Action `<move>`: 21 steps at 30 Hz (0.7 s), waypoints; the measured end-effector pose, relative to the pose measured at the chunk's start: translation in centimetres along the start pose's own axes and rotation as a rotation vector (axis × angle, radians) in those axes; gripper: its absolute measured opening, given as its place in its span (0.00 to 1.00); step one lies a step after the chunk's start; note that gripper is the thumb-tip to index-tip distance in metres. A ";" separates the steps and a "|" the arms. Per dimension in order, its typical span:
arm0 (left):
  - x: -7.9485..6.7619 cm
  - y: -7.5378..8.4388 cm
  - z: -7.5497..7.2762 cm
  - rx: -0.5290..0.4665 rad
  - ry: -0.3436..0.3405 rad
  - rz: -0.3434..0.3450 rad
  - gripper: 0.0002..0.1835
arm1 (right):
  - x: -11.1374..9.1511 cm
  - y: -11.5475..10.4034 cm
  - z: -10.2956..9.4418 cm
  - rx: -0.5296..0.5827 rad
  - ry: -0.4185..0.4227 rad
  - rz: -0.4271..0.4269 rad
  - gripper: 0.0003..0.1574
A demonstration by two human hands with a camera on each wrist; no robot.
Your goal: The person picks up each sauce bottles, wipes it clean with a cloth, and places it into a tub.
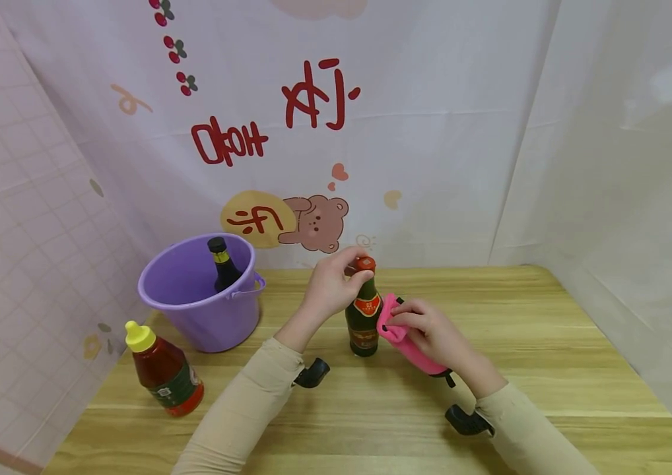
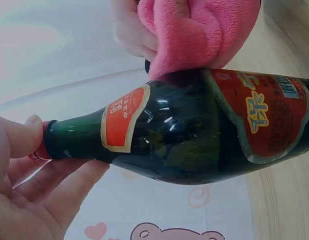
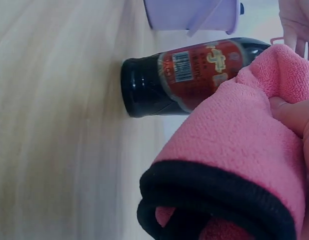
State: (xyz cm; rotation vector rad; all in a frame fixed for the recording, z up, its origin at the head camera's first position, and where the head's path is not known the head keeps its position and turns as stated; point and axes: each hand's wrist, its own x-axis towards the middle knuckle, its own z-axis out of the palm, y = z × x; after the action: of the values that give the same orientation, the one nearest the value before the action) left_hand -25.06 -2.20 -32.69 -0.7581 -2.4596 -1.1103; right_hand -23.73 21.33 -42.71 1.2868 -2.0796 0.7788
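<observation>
A dark green glass bottle (image 1: 363,333) with a red cap and red labels stands upright on the wooden table. My left hand (image 1: 334,285) pinches its cap and neck from the left. In my right hand (image 1: 431,332) is a bunched pink cloth (image 1: 423,358) with black edging. The left wrist view shows the cloth (image 2: 194,37) against the bottle's shoulder (image 2: 169,125), on the side away from my left fingers. From the right wrist, the bottle's base and barcode label (image 3: 182,66) are visible beyond the cloth (image 3: 234,135).
A purple bucket (image 1: 217,330) stands at the back left with a dark, black-capped bottle (image 1: 226,272) inside. In front of it is a red sauce bottle (image 1: 164,369) with a yellow nozzle cap. A printed curtain (image 1: 431,165) hangs behind the table (image 1: 550,369).
</observation>
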 end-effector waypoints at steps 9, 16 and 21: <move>0.0 -0.1 0.0 0.006 0.007 0.017 0.14 | -0.9 -0.2 0.6 -0.021 -0.068 0.031 0.26; -0.1 -0.1 0.0 0.002 0.013 0.023 0.14 | -1.1 -0.3 1.2 -0.057 -0.141 0.093 0.26; -0.1 -0.1 0.0 0.006 0.014 0.021 0.14 | -1.1 -0.3 1.7 -0.101 -0.236 0.119 0.23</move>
State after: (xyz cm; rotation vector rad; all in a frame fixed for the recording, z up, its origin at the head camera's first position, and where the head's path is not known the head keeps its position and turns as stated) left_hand -24.99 -2.32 -32.77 -0.7702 -2.4373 -1.0964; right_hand -23.31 20.59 -44.58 1.2603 -2.3684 0.5865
